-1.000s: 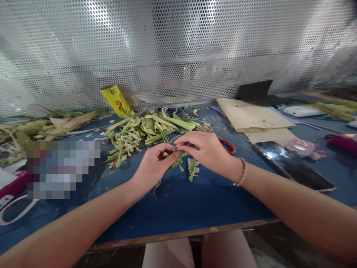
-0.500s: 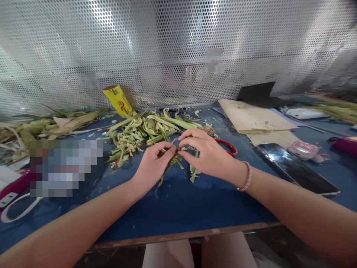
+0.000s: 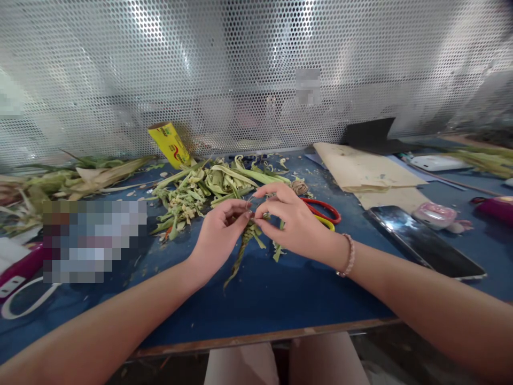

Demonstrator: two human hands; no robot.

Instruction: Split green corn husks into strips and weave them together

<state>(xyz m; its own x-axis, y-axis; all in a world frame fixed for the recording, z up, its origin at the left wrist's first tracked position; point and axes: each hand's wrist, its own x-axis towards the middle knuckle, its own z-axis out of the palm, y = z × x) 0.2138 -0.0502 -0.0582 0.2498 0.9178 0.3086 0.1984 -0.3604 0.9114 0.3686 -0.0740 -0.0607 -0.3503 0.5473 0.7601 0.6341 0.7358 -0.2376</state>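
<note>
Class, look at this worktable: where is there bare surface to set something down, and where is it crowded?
Bare blue table lies along the near edge, between the forearms, below the left hand and right hand pinching a braided leaf strip. Crowded: the leaf pile behind, scissors, phone and cardboard on the right.

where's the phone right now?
In the head view the phone lies face up on the blue table, off to the right of the right hand, just in front of the brown paper and beside a small pink case.
</note>
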